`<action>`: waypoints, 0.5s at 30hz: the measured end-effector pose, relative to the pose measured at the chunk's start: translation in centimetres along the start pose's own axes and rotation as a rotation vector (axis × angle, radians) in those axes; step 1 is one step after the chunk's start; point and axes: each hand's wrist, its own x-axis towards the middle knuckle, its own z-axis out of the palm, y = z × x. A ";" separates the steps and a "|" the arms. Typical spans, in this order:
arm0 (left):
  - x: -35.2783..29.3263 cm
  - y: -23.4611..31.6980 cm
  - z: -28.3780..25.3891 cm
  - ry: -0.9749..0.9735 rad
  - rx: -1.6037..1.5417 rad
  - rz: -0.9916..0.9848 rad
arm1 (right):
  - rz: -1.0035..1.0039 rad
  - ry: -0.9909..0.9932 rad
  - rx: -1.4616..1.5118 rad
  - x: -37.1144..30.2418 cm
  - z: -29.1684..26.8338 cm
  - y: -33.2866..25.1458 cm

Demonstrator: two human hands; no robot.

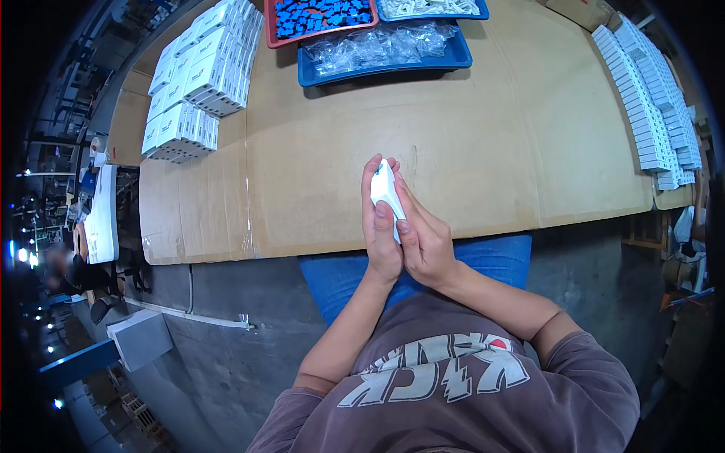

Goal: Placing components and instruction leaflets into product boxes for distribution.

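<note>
A small white box [384, 185] is pressed between my two palms, above the near edge of the cardboard-covered table [453, 166]. My left hand [381, 241] lies along the box's left side, its thumb on the face toward me. From the right, my right hand [429, 245] closes against the other side, with its thumb low by the box's bottom end. The box stands tilted, its far end showing between the fingertips. Most of its sides are hidden by my hands.
White boxes [198, 75] are stacked at the left of the table, and more stacked boxes [642, 98] line the right edge. At the back are a red tray [283, 41] of blue parts, a blue tray [385, 75] of clear plastic pieces, and another blue tray [483, 13] of white parts.
</note>
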 end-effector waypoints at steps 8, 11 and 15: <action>0.0 -0.5 -0.3 0.029 -0.055 0.026 | 0.008 -0.011 0.025 -0.2 0.6 0.0; 0.6 -0.7 -0.8 0.025 -0.094 0.032 | 0.089 -0.009 0.279 0.1 0.6 0.8; 1.2 0.6 -0.3 0.048 -0.094 0.052 | 0.424 0.097 0.692 0.9 1.1 2.5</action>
